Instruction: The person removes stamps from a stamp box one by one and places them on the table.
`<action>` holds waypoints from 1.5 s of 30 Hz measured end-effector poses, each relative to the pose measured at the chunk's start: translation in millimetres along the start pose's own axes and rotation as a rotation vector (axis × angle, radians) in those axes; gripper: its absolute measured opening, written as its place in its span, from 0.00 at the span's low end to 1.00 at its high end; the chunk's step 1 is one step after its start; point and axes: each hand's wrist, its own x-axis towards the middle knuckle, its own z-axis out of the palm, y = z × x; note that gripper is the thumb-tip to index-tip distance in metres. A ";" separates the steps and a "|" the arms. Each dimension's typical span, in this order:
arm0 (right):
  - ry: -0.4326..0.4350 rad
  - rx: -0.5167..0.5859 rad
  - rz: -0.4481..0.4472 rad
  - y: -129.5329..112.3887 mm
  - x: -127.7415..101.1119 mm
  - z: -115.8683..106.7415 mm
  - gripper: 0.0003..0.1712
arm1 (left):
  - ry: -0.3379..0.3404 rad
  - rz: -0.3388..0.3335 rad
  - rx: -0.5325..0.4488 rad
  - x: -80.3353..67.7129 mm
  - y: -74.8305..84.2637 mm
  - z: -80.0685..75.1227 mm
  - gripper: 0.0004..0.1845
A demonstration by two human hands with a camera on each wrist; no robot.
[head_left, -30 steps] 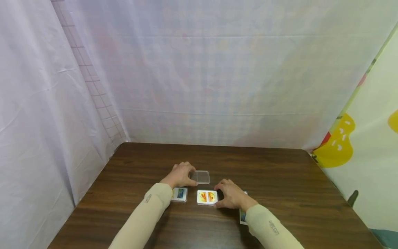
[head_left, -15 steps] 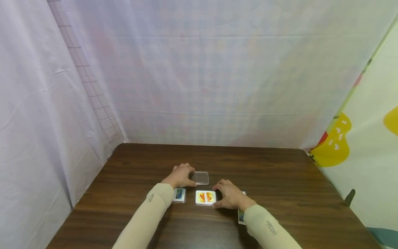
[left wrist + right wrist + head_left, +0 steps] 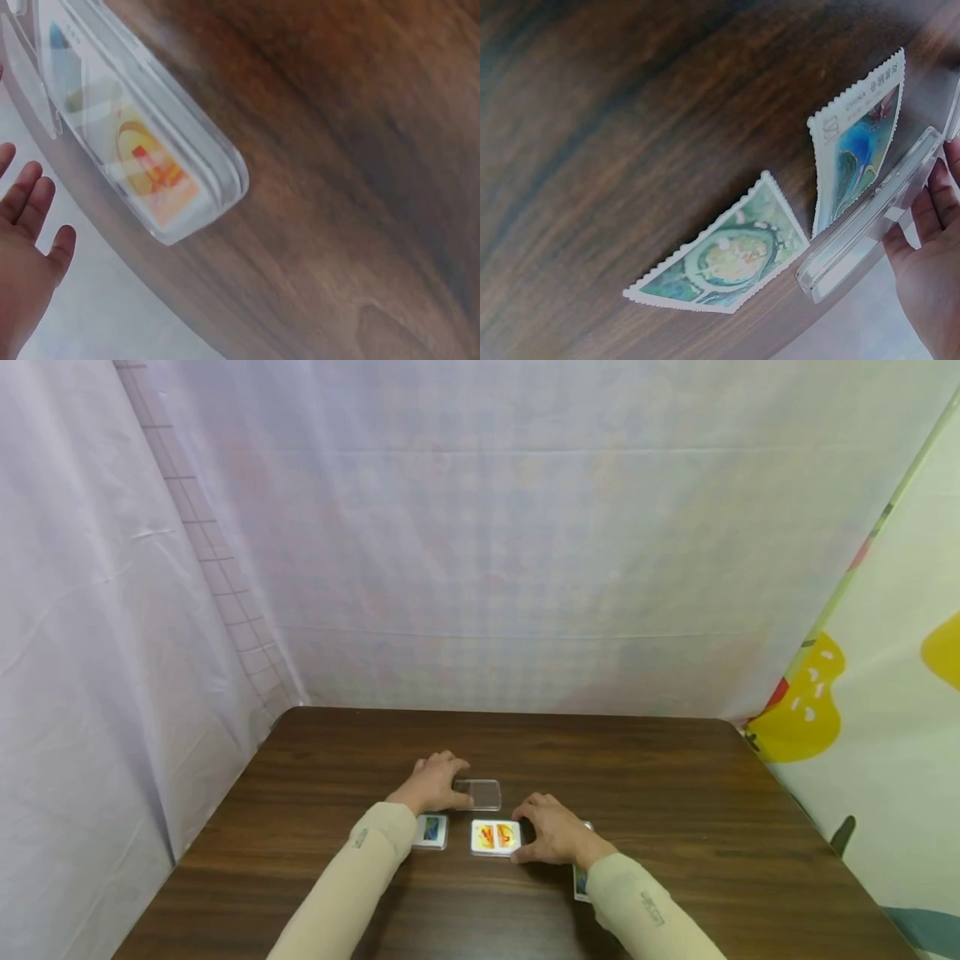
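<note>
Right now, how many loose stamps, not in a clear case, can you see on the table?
2: a green stamp lying flat on the table, and a blue stamp beside it, by the right hand. The arms may hide more.

Makeshift recording booth: white sheets [image 3: 525, 568] hung on three sides, patterned cloth [image 3: 877, 693] at right, one dark wooden table [image 3: 675, 793].

Both forearms, in beige sleeves, reach forward over the brown wooden counter [image 3: 675, 793]. The left hand [image 3: 433, 783] lies palm down with its fingers bent. The right hand [image 3: 553, 837] lies lower, its fingers curled leftward.
</note>
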 end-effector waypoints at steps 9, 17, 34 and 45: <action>-0.009 0.005 0.005 -0.9 -0.5 -1.5 0.34 | 0.034 0.000 -0.044 -6.8 -1.4 -8.7 0.32; -0.009 0.004 0.003 -2.9 -1.2 -2.8 0.34 | 0.058 0.014 -0.084 -10.1 0.2 -12.4 0.30; -0.013 0.010 0.005 -2.7 -1.3 -3.3 0.34 | 0.118 0.087 -0.163 -19.7 8.2 -9.3 0.25; -0.017 0.015 -0.002 -2.7 -1.8 -4.1 0.34 | 0.109 0.076 -0.225 -27.2 13.8 -0.9 0.25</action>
